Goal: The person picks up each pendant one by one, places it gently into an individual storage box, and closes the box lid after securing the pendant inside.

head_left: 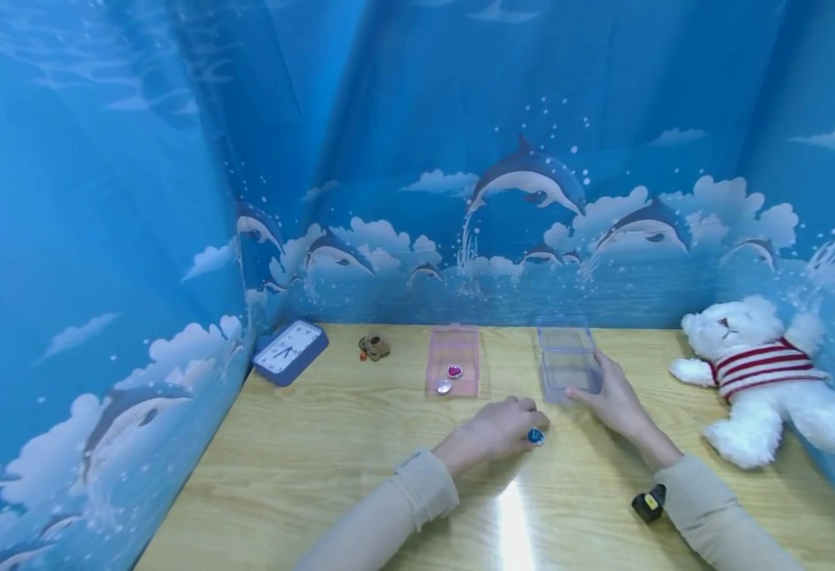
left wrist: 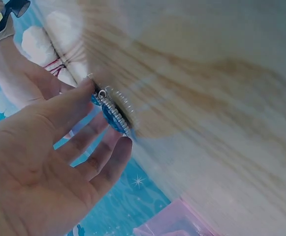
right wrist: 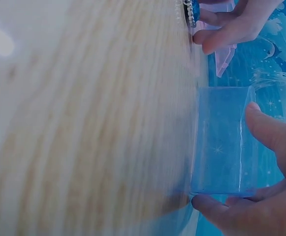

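Note:
My left hand [head_left: 506,427] holds a blue gem pendant [head_left: 535,436] low over the table. In the left wrist view the pendant [left wrist: 112,114] shows a silver beaded rim and a small loop, between thumb and fingertips. My right hand [head_left: 617,396] grips the near right corner of a clear bluish plastic box [head_left: 567,374], its lid raised at the back. From the right wrist view, the thumb is on the box [right wrist: 224,142] rim and fingers lie along its side. Left of it, an open pink box [head_left: 463,346] contains a red gem [head_left: 455,371] and a clear gem [head_left: 444,386].
A blue-framed clock [head_left: 290,353] lies at the table's back left, with a small brown figure [head_left: 374,346] beside it. A white teddy bear [head_left: 760,373] in a striped top lies at the right. Behind stands a blue dolphin curtain [head_left: 403,159].

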A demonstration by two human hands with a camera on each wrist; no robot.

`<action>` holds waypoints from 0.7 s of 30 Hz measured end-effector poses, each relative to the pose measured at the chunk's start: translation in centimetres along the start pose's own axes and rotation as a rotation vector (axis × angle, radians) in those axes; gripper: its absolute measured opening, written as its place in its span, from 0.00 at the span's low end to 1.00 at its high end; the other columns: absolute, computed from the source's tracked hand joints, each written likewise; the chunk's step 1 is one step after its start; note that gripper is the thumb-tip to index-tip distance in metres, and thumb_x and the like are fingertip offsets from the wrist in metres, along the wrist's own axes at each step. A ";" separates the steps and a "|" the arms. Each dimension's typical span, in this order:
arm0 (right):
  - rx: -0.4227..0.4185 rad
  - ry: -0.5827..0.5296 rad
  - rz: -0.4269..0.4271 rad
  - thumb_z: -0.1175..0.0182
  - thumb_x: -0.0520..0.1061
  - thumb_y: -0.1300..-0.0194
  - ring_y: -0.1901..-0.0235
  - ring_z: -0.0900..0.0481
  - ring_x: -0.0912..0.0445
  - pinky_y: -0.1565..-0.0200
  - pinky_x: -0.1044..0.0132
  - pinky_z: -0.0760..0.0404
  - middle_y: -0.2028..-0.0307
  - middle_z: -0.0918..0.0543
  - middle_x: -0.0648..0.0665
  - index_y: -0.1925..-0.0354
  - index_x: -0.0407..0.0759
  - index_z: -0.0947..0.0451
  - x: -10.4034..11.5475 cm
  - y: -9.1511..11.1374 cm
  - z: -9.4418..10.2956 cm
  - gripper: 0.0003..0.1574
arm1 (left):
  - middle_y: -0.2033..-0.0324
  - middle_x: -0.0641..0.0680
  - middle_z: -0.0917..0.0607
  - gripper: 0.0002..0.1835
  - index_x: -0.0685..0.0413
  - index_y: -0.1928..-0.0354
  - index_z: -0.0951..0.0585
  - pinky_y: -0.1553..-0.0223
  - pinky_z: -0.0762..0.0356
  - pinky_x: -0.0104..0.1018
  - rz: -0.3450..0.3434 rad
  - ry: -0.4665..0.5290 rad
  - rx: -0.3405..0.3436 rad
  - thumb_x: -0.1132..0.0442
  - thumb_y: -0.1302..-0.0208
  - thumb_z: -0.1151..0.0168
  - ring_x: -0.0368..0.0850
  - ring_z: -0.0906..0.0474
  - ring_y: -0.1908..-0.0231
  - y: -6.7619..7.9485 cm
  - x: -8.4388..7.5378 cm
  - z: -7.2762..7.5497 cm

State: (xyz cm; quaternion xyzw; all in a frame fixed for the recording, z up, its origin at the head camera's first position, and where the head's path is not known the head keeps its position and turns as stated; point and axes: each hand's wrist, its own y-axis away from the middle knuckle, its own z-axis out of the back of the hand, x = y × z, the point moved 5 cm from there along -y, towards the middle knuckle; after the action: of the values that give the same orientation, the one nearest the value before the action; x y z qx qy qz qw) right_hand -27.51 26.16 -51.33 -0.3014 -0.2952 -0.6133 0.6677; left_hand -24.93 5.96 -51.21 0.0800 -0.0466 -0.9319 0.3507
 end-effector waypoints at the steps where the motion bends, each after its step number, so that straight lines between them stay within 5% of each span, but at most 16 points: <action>1: 0.002 0.002 -0.003 0.30 0.50 0.30 0.25 0.51 0.17 0.27 0.21 0.46 0.24 0.54 0.12 0.19 0.22 0.67 0.0 0.0 0.0 0.69 | 0.38 0.41 0.18 0.22 0.28 0.34 0.20 0.43 0.17 0.31 -0.001 -0.015 0.000 0.49 0.29 0.32 0.38 0.20 0.41 -0.1 -0.1 -0.1; 10: 0.012 0.015 -0.021 0.30 0.51 0.30 0.25 0.51 0.18 0.26 0.22 0.45 0.24 0.53 0.12 0.20 0.21 0.66 -0.2 0.0 0.1 0.69 | 0.46 0.39 0.17 0.18 0.30 0.38 0.17 0.49 0.18 0.26 0.005 -0.111 0.008 0.51 0.28 0.33 0.35 0.21 0.50 -0.4 -0.7 -0.1; 21: 0.023 -0.006 -0.038 0.30 0.50 0.30 0.24 0.52 0.19 0.25 0.23 0.46 0.22 0.53 0.15 0.19 0.22 0.65 -0.1 -0.1 -0.1 0.67 | 0.47 0.42 0.17 0.14 0.33 0.41 0.16 0.52 0.17 0.27 0.019 -0.097 -0.022 0.54 0.25 0.35 0.37 0.20 0.54 -0.4 -0.7 -0.3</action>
State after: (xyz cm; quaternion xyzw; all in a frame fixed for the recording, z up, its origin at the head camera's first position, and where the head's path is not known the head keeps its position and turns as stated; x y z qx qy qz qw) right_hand -27.60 26.21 -51.47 -0.2896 -0.3100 -0.6216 0.6585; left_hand -24.60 6.70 -51.43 0.0303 -0.0543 -0.9318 0.3577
